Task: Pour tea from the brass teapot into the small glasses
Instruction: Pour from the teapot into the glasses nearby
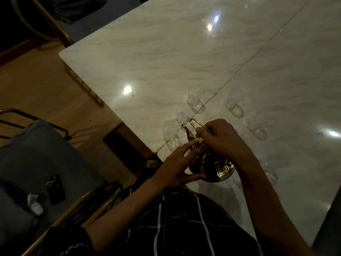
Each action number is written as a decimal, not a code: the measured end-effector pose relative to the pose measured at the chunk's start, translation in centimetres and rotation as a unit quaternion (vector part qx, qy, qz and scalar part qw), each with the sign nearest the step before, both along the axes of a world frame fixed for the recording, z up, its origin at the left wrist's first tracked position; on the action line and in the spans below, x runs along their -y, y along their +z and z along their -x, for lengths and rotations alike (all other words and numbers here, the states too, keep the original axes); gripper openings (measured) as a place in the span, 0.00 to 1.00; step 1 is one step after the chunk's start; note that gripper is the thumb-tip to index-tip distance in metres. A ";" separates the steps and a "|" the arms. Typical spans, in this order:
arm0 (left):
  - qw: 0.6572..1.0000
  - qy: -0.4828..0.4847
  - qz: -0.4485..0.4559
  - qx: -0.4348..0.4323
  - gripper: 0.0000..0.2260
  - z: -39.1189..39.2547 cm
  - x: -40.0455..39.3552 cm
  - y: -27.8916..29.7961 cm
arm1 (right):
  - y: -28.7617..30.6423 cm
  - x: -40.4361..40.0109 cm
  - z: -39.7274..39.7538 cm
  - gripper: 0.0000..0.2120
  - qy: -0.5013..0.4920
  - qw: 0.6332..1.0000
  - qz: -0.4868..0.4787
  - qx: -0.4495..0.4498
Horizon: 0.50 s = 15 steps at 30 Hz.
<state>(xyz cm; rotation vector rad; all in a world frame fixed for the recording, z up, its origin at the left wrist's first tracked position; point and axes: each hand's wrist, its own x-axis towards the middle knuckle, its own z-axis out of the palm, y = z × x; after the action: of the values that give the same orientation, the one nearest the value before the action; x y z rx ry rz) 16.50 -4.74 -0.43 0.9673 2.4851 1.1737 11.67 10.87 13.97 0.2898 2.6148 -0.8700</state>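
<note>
The brass teapot point(217, 169) is tilted over the near corner of the marble table point(166, 52), its spout point(187, 132) pointing toward a small clear glass point(169, 129) at the table edge. My right hand point(221, 139) grips the thin wire handle point(195, 122) above the pot. My left hand point(180, 163) presses straight fingers against the pot's side and lid. More small glasses stand around: one point(182, 112), one point(194, 97), one point(233, 101), one point(257, 124) and one point(269, 169) partly behind my right forearm.
A grey cushioned chair with gold frame point(36, 163) stands at the left, holding a dark phone point(55, 189) and a white object point(35, 204). Another gold chair frame point(51, 24) is at the far left corner. Wooden floor lies between.
</note>
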 end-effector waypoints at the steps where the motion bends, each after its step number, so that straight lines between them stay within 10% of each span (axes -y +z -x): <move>1: 1.000 0.000 -0.001 0.000 0.41 0.0 0.0 0.0 | 0.0 0.0 0.0 0.16 0.000 1.000 0.001 -0.001; 15: 1.000 0.009 -0.010 -0.001 0.41 0.0 0.0 0.4 | -0.1 -0.1 0.3 0.16 0.008 1.000 -0.002 0.003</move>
<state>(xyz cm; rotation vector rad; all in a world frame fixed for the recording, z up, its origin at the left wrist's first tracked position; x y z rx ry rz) 16.45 -4.72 -0.04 0.9541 2.4924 1.2069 11.41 10.95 13.89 0.2715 2.6103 -0.8561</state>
